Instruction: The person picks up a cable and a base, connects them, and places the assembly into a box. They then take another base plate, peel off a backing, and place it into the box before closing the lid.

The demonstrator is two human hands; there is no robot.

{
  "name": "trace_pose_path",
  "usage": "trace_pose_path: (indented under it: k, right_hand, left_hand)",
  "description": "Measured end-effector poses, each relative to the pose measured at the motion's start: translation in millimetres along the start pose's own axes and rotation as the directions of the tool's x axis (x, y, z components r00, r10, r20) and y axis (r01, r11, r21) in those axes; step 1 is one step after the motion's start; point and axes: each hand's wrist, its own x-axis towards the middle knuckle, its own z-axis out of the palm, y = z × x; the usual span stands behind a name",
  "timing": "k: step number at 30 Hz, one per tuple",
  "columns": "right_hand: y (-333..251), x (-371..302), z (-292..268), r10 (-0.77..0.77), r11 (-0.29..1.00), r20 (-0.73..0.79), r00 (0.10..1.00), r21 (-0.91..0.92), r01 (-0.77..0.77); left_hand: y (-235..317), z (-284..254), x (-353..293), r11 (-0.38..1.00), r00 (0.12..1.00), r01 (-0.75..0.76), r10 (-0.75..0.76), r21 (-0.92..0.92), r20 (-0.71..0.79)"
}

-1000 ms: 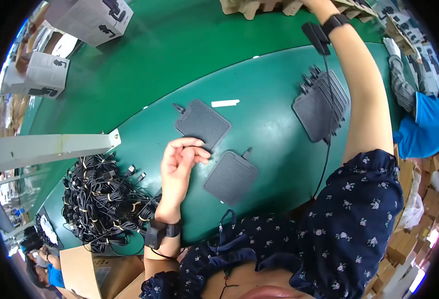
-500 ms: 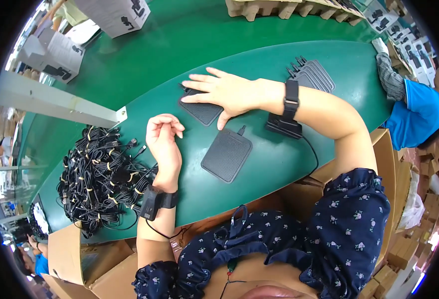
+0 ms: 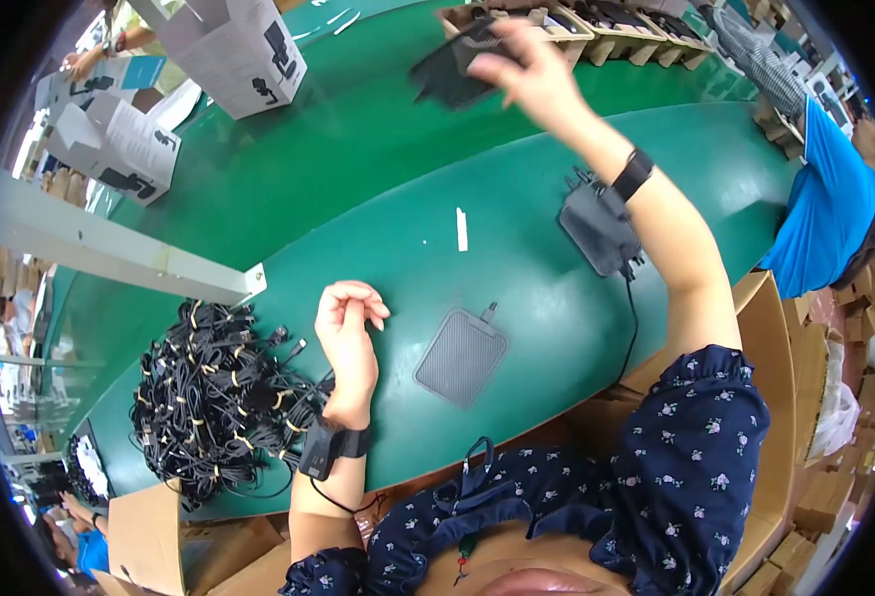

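High over the far green surface, my right hand grips a dark flat pad, blurred by motion, beside the moulded cardboard trays. My left hand lies on the near table with its fingers loosely curled in, and I see nothing in it. Beside it is a big heap of black cables tied with pale bands. A black textured pad with a short plug at its top edge lies flat to the right of my left hand. Further right, more black pads sit partly behind my right forearm.
A small white strip lies mid-table. Open white boxes stand at the far left, near a slanted metal bar. Moulded cardboard trays line the far side. A co-worker in blue is at the right. Cardboard cartons flank me below.
My right hand has moved up and away, taking the pad it lay on; a white strip now shows near that spot. My left hand remains curled. The far boxes and trays appear shifted.
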Motion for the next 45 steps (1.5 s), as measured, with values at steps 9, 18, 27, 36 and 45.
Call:
trace_pose_path:
  k: [9,18,27,36,45]
  right_hand:
    - [61.6,106.7,-117.3,-0.29,0.649,-0.289,0.912,-0.76,-0.035]
    - [100.3,145.5,-124.4,-0.246,0.406,-0.006,0.969,-0.909,0.098]
    - [193.9,134.2,-129.2,0.084,0.326,0.365,0.927,-0.889,0.321]
    - [82.6,78.7,-8.1,-0.463,0.392,0.163,0.871,-0.843,0.367]
    - [-127.8,-55.8,231.5,-0.655,0.641,0.624,0.426,0.161,0.75]
  left_hand:
    - [2.0,0.4,1.7,0.993,0.999,0.033,-0.033,0.11,-0.001]
    - [0.7,5.9,-3.2,0.966,1.0,0.012,-0.005,0.257,-0.03]
    - [1.2,0.3,-1.8,0.981,0.999,0.029,-0.036,0.193,0.028]
    - [-1.9,5.9,2.6,0.979,0.995,0.085,-0.094,0.185,0.036]
    - [-19.5,6.6,0.1,0.876,0.996,-0.089,0.076,0.473,0.046]
